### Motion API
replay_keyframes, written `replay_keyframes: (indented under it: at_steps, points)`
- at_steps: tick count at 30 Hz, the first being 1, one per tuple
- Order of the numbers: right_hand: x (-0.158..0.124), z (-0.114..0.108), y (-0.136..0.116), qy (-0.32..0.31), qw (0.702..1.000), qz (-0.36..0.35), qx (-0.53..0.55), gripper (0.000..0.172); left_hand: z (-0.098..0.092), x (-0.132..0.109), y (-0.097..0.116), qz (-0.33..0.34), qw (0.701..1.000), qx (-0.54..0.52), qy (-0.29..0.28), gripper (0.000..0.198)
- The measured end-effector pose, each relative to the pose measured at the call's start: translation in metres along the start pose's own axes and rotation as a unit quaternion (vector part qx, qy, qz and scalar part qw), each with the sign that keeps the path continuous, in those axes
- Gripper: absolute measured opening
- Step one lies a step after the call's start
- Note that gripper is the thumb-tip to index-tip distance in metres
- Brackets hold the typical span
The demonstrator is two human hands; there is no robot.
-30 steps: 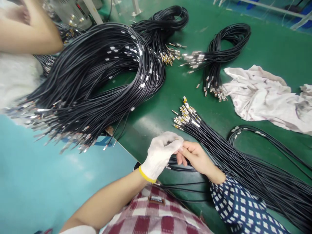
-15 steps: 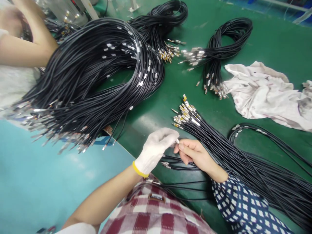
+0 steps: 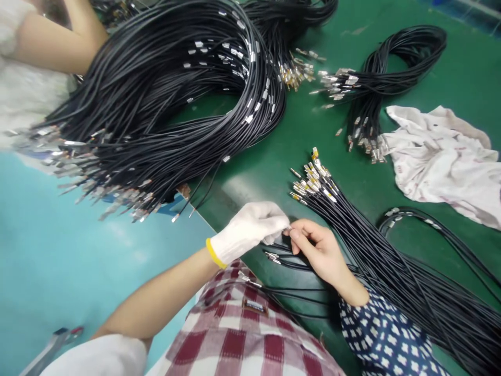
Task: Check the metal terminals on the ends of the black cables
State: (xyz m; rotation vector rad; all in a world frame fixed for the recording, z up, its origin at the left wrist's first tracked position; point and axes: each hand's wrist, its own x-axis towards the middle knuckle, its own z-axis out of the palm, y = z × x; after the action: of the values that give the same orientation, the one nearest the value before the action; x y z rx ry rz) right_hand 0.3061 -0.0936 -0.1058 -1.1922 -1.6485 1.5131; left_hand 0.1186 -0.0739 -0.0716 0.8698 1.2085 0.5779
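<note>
My left hand (image 3: 254, 227), in a white knit glove with a yellow cuff, has its fingers closed in a pinch. Its fingertips meet those of my bare right hand (image 3: 319, 245), which comes out of a dark blue patterned sleeve. Between them is a small metal-tipped cable end (image 3: 288, 228), mostly covered by the fingers. Just below the hands lie a few black cables with silver tips (image 3: 274, 257). More loose cables (image 3: 297, 297) run along the table edge by the checked apron (image 3: 230, 334). Beyond my right hand spreads a thick bundle of black cables (image 3: 364, 230) with metal ends.
A large looped cable bundle (image 3: 156, 104) hangs partly over the table's left edge. Behind are smaller coiled bundles (image 3: 415, 47) and a crumpled white cloth (image 3: 442, 156) on the green table (image 3: 242, 183). At upper left another person's arm (image 3: 58, 44) shows.
The view has shifted, so the table things sit farther right. Both hands stay together at the cable end, with the gloved hand turned slightly flatter.
</note>
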Motion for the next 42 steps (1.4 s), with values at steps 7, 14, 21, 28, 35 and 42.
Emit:
replay_keyframes:
  at_steps: [7, 14, 21, 28, 35, 42]
  points:
    - [0.001, 0.003, -0.002, 0.008, 1.000, 0.026, 0.011, 0.040, -0.007, 0.000, 0.004, 0.003, 0.998, 0.033, -0.048, 0.016]
    - [0.001, 0.005, -0.003, 0.033, 0.999, 0.028, 0.004, 0.037, -0.006, 0.002, 0.005, -0.001, 0.998, 0.030, -0.052, 0.018]
    - [0.001, 0.007, -0.003, 0.043, 0.999, 0.032, 0.005, 0.037, -0.005, 0.001, 0.006, -0.015, 0.998, 0.030, -0.047, 0.018]
    - [0.001, 0.007, -0.003, 0.042, 0.999, 0.032, 0.006, 0.039, -0.005, 0.003, 0.004, -0.011, 0.998, 0.043, -0.049, 0.019]
    - [0.000, 0.005, -0.002, 0.041, 0.999, 0.004, -0.009, 0.036, -0.006, 0.002, 0.005, -0.012, 0.998, 0.054, -0.039, 0.022]
    - [-0.001, -0.031, -0.014, -0.045, 0.949, -0.144, -0.277, 0.024, -0.009, 0.001, -0.017, 0.196, 0.915, 0.341, 0.091, 0.020]
